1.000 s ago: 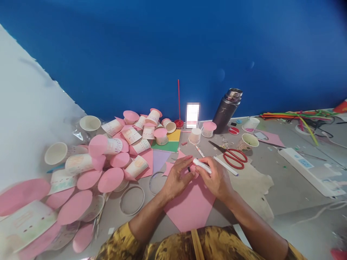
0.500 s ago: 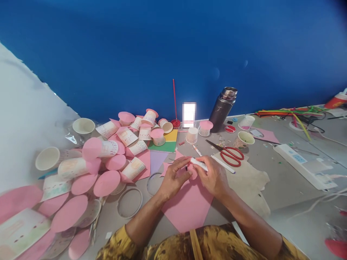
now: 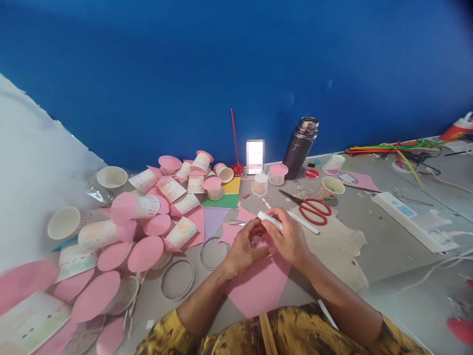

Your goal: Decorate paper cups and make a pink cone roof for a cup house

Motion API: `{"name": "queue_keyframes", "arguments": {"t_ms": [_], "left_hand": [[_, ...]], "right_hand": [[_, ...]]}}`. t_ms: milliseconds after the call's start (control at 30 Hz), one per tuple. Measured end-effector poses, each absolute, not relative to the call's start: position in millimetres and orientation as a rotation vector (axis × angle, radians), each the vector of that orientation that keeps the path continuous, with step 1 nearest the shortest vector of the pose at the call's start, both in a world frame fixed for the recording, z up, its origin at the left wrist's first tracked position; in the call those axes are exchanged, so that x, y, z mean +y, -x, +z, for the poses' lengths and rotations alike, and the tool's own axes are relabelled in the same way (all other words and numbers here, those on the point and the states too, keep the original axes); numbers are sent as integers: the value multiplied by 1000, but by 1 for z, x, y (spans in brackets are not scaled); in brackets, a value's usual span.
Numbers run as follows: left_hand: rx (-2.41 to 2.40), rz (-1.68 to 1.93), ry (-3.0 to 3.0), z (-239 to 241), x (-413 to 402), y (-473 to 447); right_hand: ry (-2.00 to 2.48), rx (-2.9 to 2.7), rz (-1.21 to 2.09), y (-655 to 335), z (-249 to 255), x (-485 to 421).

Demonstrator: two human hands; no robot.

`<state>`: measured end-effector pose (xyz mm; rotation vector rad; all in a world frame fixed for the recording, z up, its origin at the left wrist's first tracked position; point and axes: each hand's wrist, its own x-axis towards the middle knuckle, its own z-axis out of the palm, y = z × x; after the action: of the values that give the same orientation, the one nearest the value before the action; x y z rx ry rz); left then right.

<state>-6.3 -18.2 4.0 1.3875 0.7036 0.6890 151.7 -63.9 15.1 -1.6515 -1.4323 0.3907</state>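
Here, the right hand (image 3: 291, 241) keeps its grip closed around a slim white plastic marker tube (image 3: 271, 220). The left hand (image 3: 244, 247) curls just beside it, and I cannot tell what its grip holds. A pink paper sheet (image 3: 258, 288) lies beneath both on the grey tabletop (image 3: 388, 256).

We see a craft workspace: a grey table (image 3: 388, 246) against a blue wall (image 3: 236, 64), strewn with paper cups (image 3: 177, 197), pink paper circles (image 3: 144, 254), red scissors (image 3: 314, 208) and coloured pipe cleaners (image 3: 391, 147).

A white marker (image 3: 270, 221) slants, one end pointing left, just above a flat pink paper sheet (image 3: 258, 288).
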Motion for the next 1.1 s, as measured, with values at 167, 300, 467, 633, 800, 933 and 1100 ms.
{"name": "queue_keyframes", "arguments": {"t_ms": [167,300,467,633,800,933,1100], "left_hand": [[762,668,-1197,-5,-19,2],[915,601,-1501,5,-24,4],[1110,330,-2041,8,-40,-3],[1015,370,-2122,2,-42,-6],[896,844,-2100,3,-34,2],[914,955,-2013,6,-29,6],[884,835,-1797,16,-25,8]], "right_hand": [[1453,-1130,545,-169,25,-61],[1426,-1013,728,-200,22,-68],[1678,-1056,668,-227,2,-97],[1776,-1140,759,-219,2,-119],[1685,-1276,735,-205,9,-117],[1642,-1365,556,-194,6,-105],[1616,-1528,522,-185,8,-96]]}}
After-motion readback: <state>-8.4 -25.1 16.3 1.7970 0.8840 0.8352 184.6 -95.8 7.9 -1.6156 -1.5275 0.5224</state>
